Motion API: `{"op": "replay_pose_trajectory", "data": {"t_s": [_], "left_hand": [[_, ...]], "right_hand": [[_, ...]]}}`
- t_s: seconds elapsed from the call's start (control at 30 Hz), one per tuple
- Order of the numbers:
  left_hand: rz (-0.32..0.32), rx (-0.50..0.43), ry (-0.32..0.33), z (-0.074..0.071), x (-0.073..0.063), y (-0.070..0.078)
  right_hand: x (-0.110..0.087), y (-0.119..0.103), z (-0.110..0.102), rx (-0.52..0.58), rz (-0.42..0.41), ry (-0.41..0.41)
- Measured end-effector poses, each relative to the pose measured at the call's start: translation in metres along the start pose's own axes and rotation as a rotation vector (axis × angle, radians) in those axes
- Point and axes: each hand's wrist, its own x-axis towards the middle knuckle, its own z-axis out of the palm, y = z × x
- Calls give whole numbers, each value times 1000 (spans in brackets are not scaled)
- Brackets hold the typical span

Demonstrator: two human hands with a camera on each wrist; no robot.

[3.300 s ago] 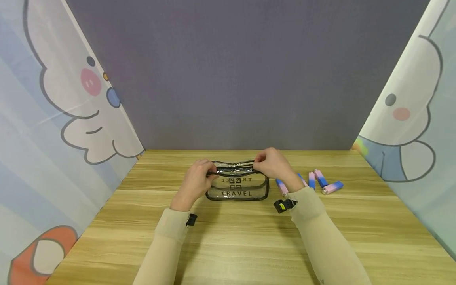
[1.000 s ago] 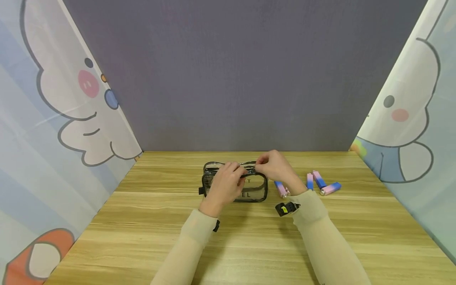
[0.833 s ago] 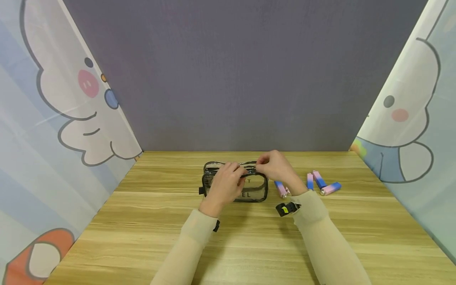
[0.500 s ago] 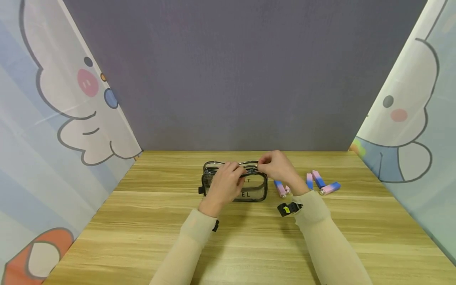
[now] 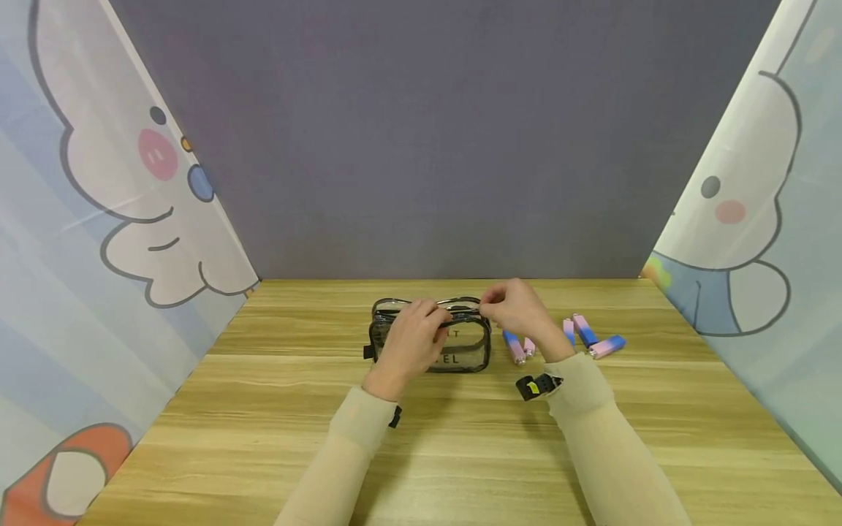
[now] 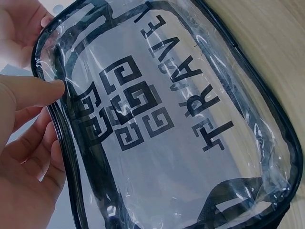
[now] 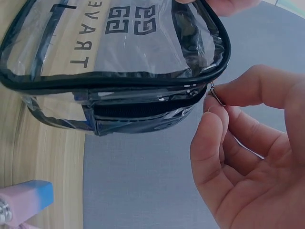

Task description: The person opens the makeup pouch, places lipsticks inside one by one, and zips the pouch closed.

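A clear travel pouch (image 5: 463,349) with black trim and "TRAVEL" lettering stands on the wooden table. My left hand (image 5: 414,337) pinches its top edge near the middle, the thumb on the front side in the left wrist view and the other fingers behind the zip edge. At the pouch's right end, my right hand (image 5: 520,310) pinches a small metal zipper pull (image 7: 217,95) between thumb and index finger. Through the plastic in the left wrist view, the pouch's inside shows nothing but its own trim.
Several small pink-and-blue bars with metallic ends lie right of the pouch, among them one bar (image 5: 607,346) farthest right and one (image 5: 513,347) beside the pouch. The right forearm partly covers some. A grey panel (image 5: 454,146) rises behind the table (image 5: 263,409).
My left hand has moved right from the pouch's left corner to the middle of its top edge. Lately my right hand has slid slightly right, with the zipper pull, to the pouch's end.
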Motion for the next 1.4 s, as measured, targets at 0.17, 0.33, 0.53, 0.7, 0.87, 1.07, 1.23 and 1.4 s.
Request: {"op": "replay_pose_trajectory", "data": {"t_s": [0.17,0.33,0.53,0.7,0.87,1.07,1.23,1.4], "left_hand": [[-1,3,2,0,1,0],[-8,6,-12,0,1,0],[-12,19,-12,0,1,0],[-18,29,-9,1,1,1],[-17,26,1,0,2,2],[1,38,0,0,7,3],[36,21,-2,3,14,6],[53,-12,3,7,20,12]], "right_hand": [[-1,1,-2,-2,4,2],[-2,3,-4,11,11,-5],[-3,6,-5,7,14,15],[-2,8,-5,14,12,14],[-1,9,-3,5,22,15],[-2,7,-2,6,22,10],[-2,7,-1,8,20,7],[-3,7,-1,10,18,5]]}}
